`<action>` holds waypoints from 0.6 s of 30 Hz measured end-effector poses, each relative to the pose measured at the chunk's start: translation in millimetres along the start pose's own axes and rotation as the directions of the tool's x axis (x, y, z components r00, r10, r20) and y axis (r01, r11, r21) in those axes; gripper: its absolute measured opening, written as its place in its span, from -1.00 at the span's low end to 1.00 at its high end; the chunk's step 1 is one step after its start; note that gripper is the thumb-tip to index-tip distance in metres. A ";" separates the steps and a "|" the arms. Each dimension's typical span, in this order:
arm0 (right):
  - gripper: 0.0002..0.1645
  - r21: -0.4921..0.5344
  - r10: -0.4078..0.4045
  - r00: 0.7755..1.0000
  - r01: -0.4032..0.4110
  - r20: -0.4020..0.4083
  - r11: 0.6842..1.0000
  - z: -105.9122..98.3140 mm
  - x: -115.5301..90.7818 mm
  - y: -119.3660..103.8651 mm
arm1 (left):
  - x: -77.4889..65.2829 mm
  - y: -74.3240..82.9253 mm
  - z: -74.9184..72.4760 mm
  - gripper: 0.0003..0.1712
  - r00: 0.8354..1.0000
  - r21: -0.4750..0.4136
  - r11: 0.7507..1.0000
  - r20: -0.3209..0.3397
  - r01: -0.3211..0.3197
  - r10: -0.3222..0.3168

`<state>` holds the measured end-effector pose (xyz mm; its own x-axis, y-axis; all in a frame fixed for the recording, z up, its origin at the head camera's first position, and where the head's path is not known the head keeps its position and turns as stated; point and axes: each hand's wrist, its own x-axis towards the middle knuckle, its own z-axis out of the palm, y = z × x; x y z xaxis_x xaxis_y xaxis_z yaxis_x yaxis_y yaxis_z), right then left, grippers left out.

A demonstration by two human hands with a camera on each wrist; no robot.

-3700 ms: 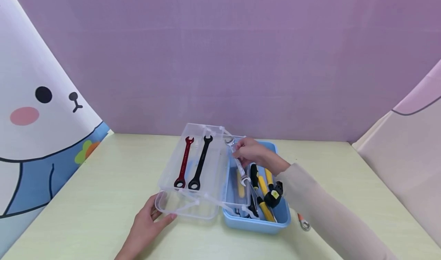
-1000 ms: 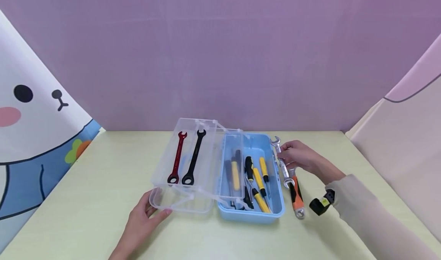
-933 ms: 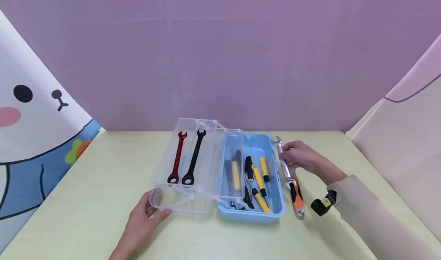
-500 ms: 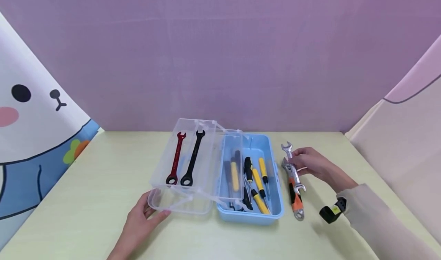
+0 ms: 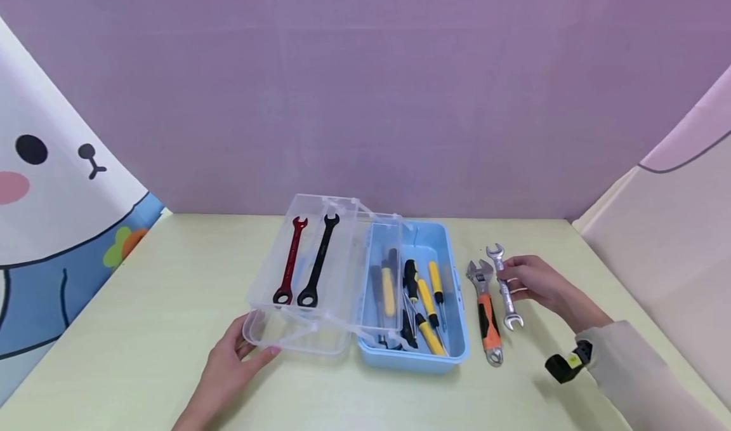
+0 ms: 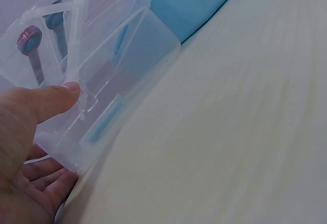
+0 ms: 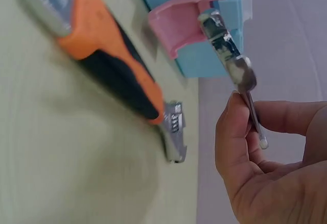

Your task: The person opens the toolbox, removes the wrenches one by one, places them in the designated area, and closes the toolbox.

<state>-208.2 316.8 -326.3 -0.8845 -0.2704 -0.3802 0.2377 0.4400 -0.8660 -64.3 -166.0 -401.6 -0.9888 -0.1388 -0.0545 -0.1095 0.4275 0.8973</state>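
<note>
My right hand (image 5: 533, 282) pinches a silver double open-end wrench (image 5: 504, 288) by its shaft, thumb against fingers, to the right of an adjustable wrench (image 5: 485, 310) with an orange and black handle. In the right wrist view the open-end wrench (image 7: 230, 53) appears raised above the table. My left hand (image 5: 225, 361) holds the near left corner of the toolbox's clear plastic lid (image 5: 297, 337), thumb over the rim and fingers outside. On the clear tray of the lid side lie a red wrench (image 5: 291, 263) and a black wrench (image 5: 320, 259).
The blue toolbox (image 5: 411, 362) stands open at centre, with several yellow-and-black screwdrivers inside; part of its load shows only through a clear tray (image 5: 377, 228). A pink latch (image 7: 179, 20) is on its right side. A purple backdrop (image 5: 365, 101) rises behind the table.
My right hand has carried the silver wrench from above the toolbox to the right, over and past the adjustable wrench. My left hand has stayed at the lid's corner.
</note>
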 end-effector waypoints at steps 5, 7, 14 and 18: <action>-0.74 0.011 0.018 1.000 -0.018 -0.023 1.000 -2.9 -3.5 10.7 | -0.9 0.2 0.5 -0.20 1.000 0.004 1.000 -0.006 -0.010 0.010; -0.72 0.006 0.026 0.999 -0.026 -0.033 1.000 -3.7 -4.7 14.7 | -1.4 -0.5 0.5 -0.20 1.000 0.006 1.000 -0.008 -0.016 0.016; -0.72 0.007 0.064 0.996 -0.064 -0.062 0.998 -10.7 -8.6 29.6 | -1.5 -2.9 1.6 -0.20 1.000 0.018 1.000 -0.003 0.005 -0.005; -0.73 0.001 0.071 0.993 -0.072 -0.093 0.997 -15.4 -10.3 39.6 | -0.8 -0.5 1.3 -0.21 1.000 0.023 1.000 -0.007 -0.002 0.002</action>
<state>-195.8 350.2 -351.7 -0.8988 -0.1576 -0.4091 0.3009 0.4571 -0.8370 -63.7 -165.0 -402.6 -0.9883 -0.1444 -0.0495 -0.1099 0.4487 0.8869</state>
